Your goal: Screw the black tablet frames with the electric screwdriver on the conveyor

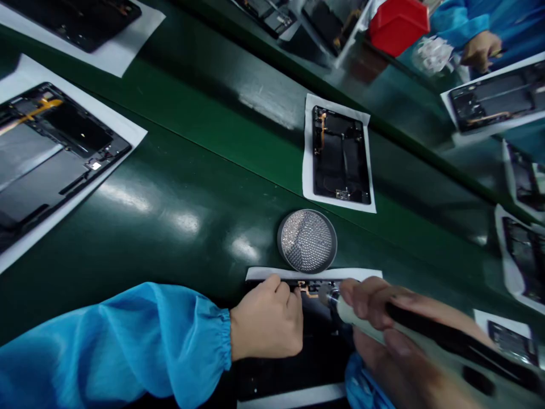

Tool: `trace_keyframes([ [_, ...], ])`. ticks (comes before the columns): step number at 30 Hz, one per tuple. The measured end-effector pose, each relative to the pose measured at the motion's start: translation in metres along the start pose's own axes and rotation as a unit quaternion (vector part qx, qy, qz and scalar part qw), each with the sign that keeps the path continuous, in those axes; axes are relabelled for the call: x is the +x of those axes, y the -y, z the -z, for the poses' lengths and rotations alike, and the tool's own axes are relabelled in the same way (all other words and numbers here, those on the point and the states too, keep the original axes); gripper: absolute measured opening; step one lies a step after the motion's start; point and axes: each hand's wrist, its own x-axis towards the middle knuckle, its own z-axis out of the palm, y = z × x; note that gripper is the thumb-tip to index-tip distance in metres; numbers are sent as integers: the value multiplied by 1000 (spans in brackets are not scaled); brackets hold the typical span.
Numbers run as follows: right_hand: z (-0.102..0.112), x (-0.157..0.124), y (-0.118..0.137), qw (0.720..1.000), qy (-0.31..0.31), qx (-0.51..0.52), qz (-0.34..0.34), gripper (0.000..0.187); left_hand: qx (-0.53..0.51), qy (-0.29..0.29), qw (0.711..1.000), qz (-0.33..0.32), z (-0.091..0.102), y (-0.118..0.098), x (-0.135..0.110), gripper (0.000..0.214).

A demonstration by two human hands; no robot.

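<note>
An opened tablet (306,346) lies on white paper in front of me, with small circuitry and an orange flex cable along its far edge. My left hand (268,318) is closed, resting at the tablet's upper left; its curled fingertips are mostly hidden, with the thumb side beside the cable. An electric screwdriver (361,318), pale with a black lever, is gripped in my right hand (400,335). The tool's tip is down at the far edge of the tablet, right of my left hand. Just beyond stands a round screw dish (307,240) with a perforated surface and tiny screws heaped at its left.
Another opened tablet (343,153) lies on paper beyond the dish. A larger-looking one (63,142) is at left. Several more lie along the green bench (191,159). At upper right are a red bin (398,25) and a co-worker's hand (481,50) with a blue sleeve.
</note>
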Motion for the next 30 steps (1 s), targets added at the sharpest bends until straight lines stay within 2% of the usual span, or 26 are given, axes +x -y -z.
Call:
trace_keyframes([
  [2,-4,-1,-4,1000,20,12,17,30,6,-8,1000,9,0,0,0,27],
  [9,-19,2,-17,998,0,43,50,30,-3,-37,999,30,-1,-1,1,25],
  [24,-18,1,-21,999,-1,28,39,27,-13,-25,999,31,-4,-2,1,20],
  [30,-16,1,-25,997,31,30,56,24,-11,-16,999,35,-4,-2,1,21],
])
